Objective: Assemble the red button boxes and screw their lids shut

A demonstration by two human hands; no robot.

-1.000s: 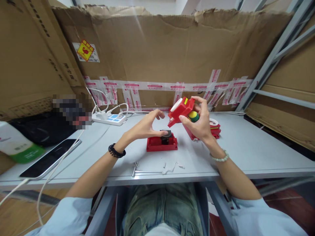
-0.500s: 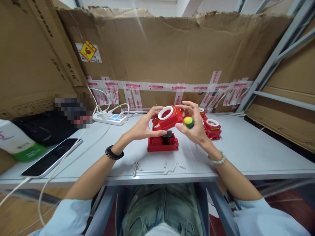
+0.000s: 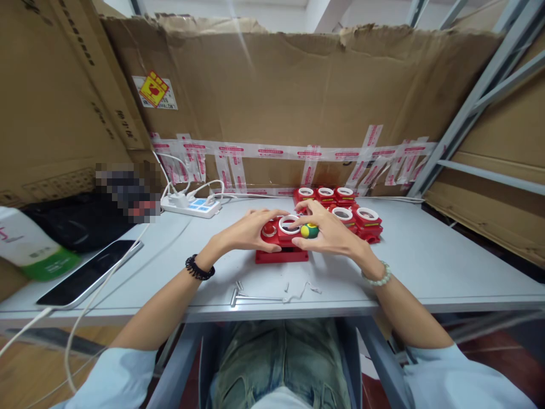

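A red housing cover [image 3: 276,237] with a white ring and a round red part on top sits low over a red base [image 3: 281,257] on the table. A dark gap shows between the two at the front. My left hand [image 3: 242,232] grips the cover's left side, thumb at the front and fingers behind. At its right side, my right hand [image 3: 327,232] holds the cover too. A short yellow and green screwdriver handle [image 3: 309,230] is tucked in the right palm; its shaft is hidden.
Several similar red housings [image 3: 368,224] stand behind and to the right. Near the front edge lie a metal T-shaped tool [image 3: 255,297], small screws [image 3: 286,287] and a thin white strand. A power strip [image 3: 191,207], a phone [image 3: 89,272] and cables are left. Cardboard [image 3: 298,91] walls the back.
Both hands have brought the red cover down from above onto the base, levelling it from a tilt. The dark part standing in the base is now mostly covered.
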